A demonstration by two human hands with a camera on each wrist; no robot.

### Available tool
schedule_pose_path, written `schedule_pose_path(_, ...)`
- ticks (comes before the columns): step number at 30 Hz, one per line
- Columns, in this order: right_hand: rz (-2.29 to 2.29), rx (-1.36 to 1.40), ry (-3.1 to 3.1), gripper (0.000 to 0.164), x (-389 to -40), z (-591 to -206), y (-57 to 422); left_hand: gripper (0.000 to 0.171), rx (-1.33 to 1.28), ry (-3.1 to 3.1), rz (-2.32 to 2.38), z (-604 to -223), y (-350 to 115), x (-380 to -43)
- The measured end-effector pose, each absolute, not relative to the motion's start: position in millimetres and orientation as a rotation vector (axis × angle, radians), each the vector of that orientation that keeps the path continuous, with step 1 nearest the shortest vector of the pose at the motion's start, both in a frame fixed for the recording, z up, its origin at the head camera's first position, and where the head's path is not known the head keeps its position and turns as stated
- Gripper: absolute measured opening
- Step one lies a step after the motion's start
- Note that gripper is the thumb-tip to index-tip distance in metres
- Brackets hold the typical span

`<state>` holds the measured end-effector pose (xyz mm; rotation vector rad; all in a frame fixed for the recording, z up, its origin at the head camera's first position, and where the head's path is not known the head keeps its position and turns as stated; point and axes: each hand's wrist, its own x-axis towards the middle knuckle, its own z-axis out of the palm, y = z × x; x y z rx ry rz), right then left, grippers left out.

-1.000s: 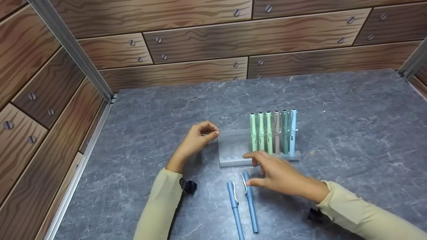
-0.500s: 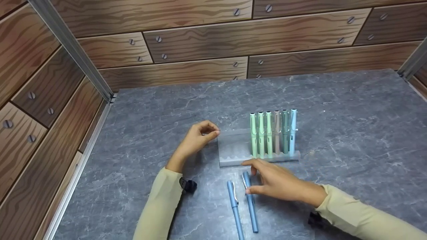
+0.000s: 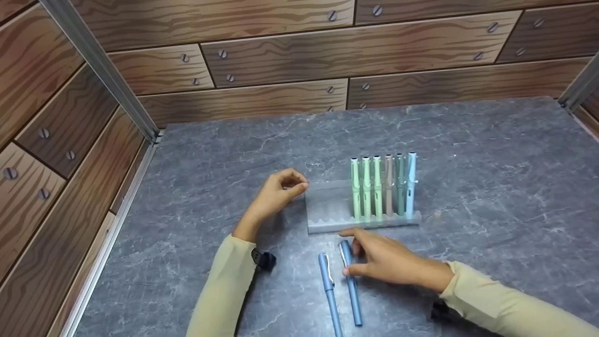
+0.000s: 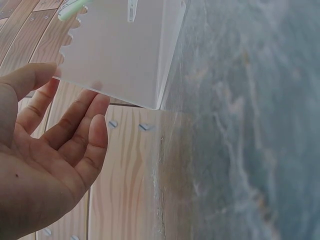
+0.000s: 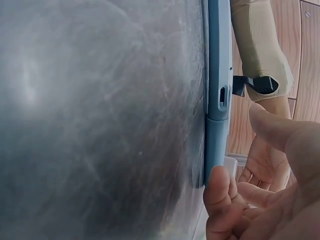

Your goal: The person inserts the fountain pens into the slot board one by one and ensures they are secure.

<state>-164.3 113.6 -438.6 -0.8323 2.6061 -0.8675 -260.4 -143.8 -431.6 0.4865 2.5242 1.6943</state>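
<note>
A clear acrylic pen stand (image 3: 327,203) sits mid-table, its notched strip facing me. My left hand (image 3: 276,194) pinches its left side edge between thumb and fingers; the left wrist view shows the fingertips at the scalloped panel (image 4: 120,55). Two blue pens with silver clips lie in front of the stand, a left one (image 3: 329,292) and a right one (image 3: 354,299). Over the cap end of the right pen is my right hand (image 3: 390,260), thumb and forefinger spread apart. In the right wrist view its fingertips come right beside a blue pen (image 5: 217,65).
Several pens stand in the right part of the stand: light green ones (image 3: 366,187), a brownish one (image 3: 389,187), a dark green one (image 3: 400,187) and a light blue one (image 3: 411,187). Wood-patterned walls (image 3: 281,51) bound the grey marbled table (image 3: 496,187) behind and at left.
My right hand has come back slightly toward me, from the stand's front strip to over the right blue pen's cap. The left hand, stand and pens have stayed put.
</note>
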Motion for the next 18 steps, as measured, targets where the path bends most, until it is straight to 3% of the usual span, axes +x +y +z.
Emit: schedule_pose_path(18, -0.796, -0.81, 2.592, 0.083, -164.4, -441.3, 110.0, 0.014, 0.459, 2.499, 1.7, -431.6, -143.8, -260.2)
